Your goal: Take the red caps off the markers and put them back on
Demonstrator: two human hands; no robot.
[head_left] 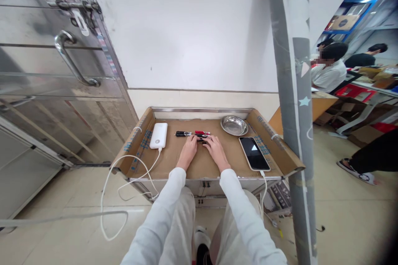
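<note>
Left hand (188,150) and right hand (215,150) mid-frame, fingers partly curled at a small dark piece (202,141); gripped or merely touched, can't tell. White power bank (158,134) center-left, smartphone (255,154) center-right, steel bowl (234,126) above it, cardboard-lined tabletop (202,168). Black pen (182,133), red pen (202,132) just above hands in frame.

Free cardboard (203,166) mid-front, powerbank (158,134) left, phone (254,153) right

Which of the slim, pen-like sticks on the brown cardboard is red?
The slim red stick, just beyond the bare right hand; its colour distinguishes it from the others, which look mainly black, like the leftmost stick.
</note>
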